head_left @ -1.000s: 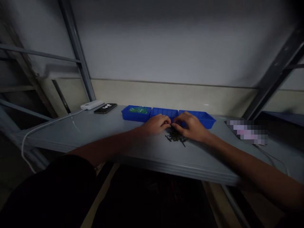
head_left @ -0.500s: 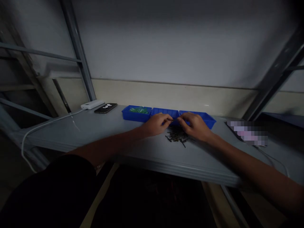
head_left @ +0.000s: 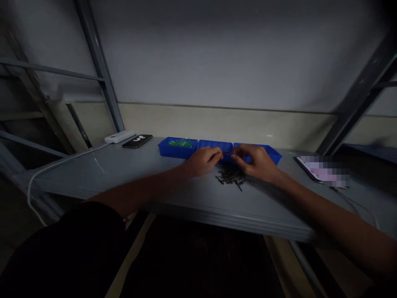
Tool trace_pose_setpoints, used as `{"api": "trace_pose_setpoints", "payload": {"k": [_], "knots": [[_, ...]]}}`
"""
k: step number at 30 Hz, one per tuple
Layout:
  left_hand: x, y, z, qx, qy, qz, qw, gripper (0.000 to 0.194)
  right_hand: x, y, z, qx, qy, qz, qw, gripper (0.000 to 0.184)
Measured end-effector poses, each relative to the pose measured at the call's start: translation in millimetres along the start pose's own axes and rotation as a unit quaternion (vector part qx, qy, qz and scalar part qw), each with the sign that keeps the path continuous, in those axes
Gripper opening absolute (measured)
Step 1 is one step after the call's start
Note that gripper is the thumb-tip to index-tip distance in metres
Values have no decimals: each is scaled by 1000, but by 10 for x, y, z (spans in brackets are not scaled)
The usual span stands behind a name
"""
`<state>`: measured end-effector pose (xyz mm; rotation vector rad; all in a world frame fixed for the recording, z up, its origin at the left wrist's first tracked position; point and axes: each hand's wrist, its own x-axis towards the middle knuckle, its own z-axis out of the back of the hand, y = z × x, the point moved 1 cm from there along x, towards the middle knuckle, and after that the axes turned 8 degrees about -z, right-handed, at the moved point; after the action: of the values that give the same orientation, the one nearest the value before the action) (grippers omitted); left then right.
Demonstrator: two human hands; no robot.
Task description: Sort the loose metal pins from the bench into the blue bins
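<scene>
My left hand [head_left: 203, 160] is closed in a pinch in front of the middle blue bin [head_left: 215, 145]. My right hand [head_left: 252, 160] pinches too, before the right blue bin [head_left: 273, 154]. A thin, dark, screw-like rod [head_left: 227, 153] spans the small gap between the fingertips of both hands. Its ends are hidden in the fingers. Just below the hands, a loose pile of small dark screw-like metal pieces [head_left: 231, 177] lies on the grey shelf [head_left: 186, 194]. In the left blue bin [head_left: 173, 152] is crinkled green, shiny plastic [head_left: 180, 143].
On the left are a black phone [head_left: 136, 142] with white earbuds on it and a white power bank [head_left: 120, 136], whose white cable [head_left: 70, 154] hangs over the edge. A tablet-like device with a blurred screen [head_left: 321, 170] lies at right. Metal posts [head_left: 98, 62] flank the shelf.
My hands have drawn slightly apart, the left shifting a little left, so the thin rod between the fingertips shows more clearly. The view has tilted slightly; bins and pile stay put.
</scene>
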<state>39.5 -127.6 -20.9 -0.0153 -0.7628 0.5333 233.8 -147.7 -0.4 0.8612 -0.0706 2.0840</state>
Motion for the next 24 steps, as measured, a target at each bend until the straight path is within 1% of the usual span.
{"api": "trace_pose_setpoints", "payload": {"k": [4, 7, 13, 20, 24], "knots": [[6, -17, 6, 0, -7, -7, 1000, 22, 3, -3, -1, -18, -2, -5, 1000, 22], [7, -24, 1, 0, -28, -3, 1000, 16, 4, -3, -5, -24, -3, -8, 1000, 25], [11, -40, -3, 0, -60, -7, 998, 12, -1, 8, -5, -28, -3, 0, 1000, 31], [8, -15, -14, 5, -60, -11, 998, 13, -6, -17, -16, -9, -5, -6, 1000, 20], [5, -5, -24, 10, -67, -9, 998, 14, -1, -29, -16, -17, -14, -11, 1000, 21]]}}
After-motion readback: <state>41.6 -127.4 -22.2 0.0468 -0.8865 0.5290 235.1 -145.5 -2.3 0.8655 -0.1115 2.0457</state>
